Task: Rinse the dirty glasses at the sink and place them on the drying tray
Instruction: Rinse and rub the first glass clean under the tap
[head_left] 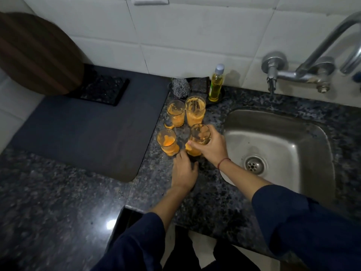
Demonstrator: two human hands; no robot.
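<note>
Several glasses smeared with orange residue stand on the dark granite counter between the mat and the sink. My right hand (210, 145) grips the nearest glass (199, 137) around its upper part, fingers curled round it. My left hand (184, 171) lies just below that glass, its fingers near the base and partly hidden; whether it touches the glass is unclear. Another short glass (167, 141) stands to the left. Two more, a short glass (175, 112) and a tall glass (195, 110), stand behind. The dark grey drying mat (82, 133) lies to the left. The steel sink (279, 145) is on the right.
A chrome tap (304, 73) juts from the tiled wall above the sink. A bottle of yellow liquid (215, 85), a steel scrubber (179, 86) and a dark sponge stand behind the glasses. A round wooden board (33, 53) leans at far left over a black trivet (103, 89).
</note>
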